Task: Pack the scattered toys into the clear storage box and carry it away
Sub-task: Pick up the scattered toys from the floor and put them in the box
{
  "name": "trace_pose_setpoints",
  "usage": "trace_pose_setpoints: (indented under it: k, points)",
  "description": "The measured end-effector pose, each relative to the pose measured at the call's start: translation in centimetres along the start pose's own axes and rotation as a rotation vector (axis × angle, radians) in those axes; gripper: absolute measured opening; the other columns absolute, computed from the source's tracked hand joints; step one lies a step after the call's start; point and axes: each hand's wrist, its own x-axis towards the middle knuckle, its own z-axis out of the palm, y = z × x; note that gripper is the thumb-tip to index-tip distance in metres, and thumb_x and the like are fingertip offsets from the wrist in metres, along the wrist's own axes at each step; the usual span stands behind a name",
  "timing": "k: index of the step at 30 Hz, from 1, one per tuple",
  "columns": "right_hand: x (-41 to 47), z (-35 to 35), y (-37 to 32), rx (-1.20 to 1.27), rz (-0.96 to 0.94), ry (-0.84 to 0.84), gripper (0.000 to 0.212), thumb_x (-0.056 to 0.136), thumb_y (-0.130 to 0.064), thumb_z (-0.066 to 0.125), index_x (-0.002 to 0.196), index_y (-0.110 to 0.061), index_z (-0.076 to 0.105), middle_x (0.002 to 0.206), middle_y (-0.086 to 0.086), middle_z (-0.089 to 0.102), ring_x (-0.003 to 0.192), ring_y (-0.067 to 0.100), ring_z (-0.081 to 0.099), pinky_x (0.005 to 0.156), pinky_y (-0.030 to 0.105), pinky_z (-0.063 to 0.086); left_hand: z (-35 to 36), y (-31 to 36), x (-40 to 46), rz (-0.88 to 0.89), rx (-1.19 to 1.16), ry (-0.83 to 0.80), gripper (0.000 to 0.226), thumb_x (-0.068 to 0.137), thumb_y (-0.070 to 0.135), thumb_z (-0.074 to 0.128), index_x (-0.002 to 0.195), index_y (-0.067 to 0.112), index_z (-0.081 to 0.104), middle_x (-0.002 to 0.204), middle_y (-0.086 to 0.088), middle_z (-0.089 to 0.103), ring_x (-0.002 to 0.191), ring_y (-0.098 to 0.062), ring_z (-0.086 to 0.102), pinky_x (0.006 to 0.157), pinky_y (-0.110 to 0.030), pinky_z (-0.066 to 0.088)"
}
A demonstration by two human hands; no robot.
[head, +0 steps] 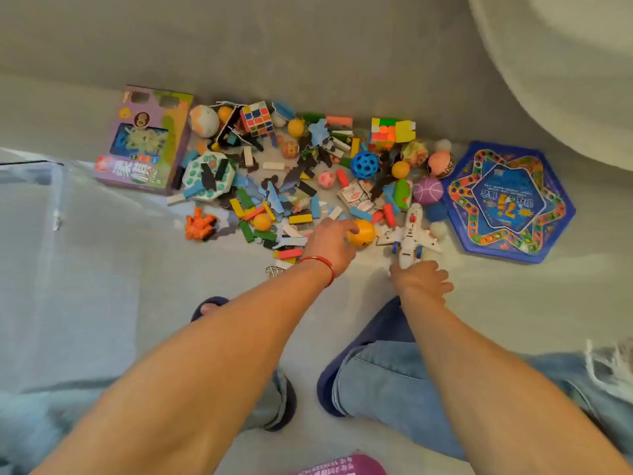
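Observation:
A heap of toys lies on the grey floor: coloured blocks, balls, two puzzle cubes [257, 118], a purple toy box [147, 138] and a blue hexagonal game board [510, 200]. My left hand [330, 243], with a red bracelet at the wrist, closes on an orange ball [364, 233] at the heap's near edge. My right hand [421, 281] grips the tail of a white toy airplane [411, 231] that rests on the floor. The clear storage box [51, 207] stands at the left, its wall and rim faint.
An orange figure [200, 228] lies at the heap's left edge, near the clear box. My knees in blue jeans and dark blue slippers [284, 402] are below the hands. A pale rounded piece of furniture [565, 63] fills the top right.

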Motion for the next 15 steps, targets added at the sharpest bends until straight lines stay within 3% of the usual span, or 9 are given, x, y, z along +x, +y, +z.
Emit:
trace_pose_setpoints:
  k: [4,8,11,15]
  points:
    - [1.9,1.9,-0.2,-0.044,-0.035,0.033,0.060,0.092,-0.054,0.058,0.133,-0.012,0.046,0.136,0.014,0.054,0.130,0.035,0.038,0.100,0.047,0.035,3.3,1.5,3.2,0.080,0.200,-0.020,0.055,0.089,0.020,0.065,0.141,0.032,0.048,0.141,-0.015,0.039,0.125,-0.038,0.044,0.096,-0.048,0.049]
    - [2.4,2.5,-0.6,0.036,-0.072,0.074,0.044,0.096,-0.043,0.057,0.123,-0.008,0.052,0.127,0.016,0.059,0.122,0.036,0.047,0.095,0.046,0.039,5.3,1.4,5.0,0.103,0.426,-0.035,0.066,0.084,-0.001,0.062,0.141,0.027,0.043,0.139,-0.021,0.033,0.118,-0.044,0.043,0.084,-0.049,0.053]
    - [1.6,2.3,-0.5,0.193,-0.123,0.104,0.043,0.099,-0.034,0.057,0.126,-0.001,0.050,0.127,0.021,0.055,0.118,0.039,0.052,0.090,0.046,0.046,5.4,1.4,5.1,0.091,0.375,-0.011,0.071,0.081,-0.009,0.056,0.141,0.028,0.041,0.134,-0.021,0.037,0.114,-0.044,0.044,0.083,-0.049,0.052]
    - [-0.5,1.2,0.4,0.247,-0.133,0.182,0.043,0.101,-0.030,0.053,0.129,0.002,0.046,0.130,0.023,0.050,0.118,0.039,0.051,0.091,0.048,0.046,3.5,1.0,3.2,-0.060,0.213,-0.038,0.054,0.082,0.016,0.064,0.130,0.030,0.045,0.122,-0.018,0.049,0.113,-0.041,0.044,0.082,-0.043,0.046]
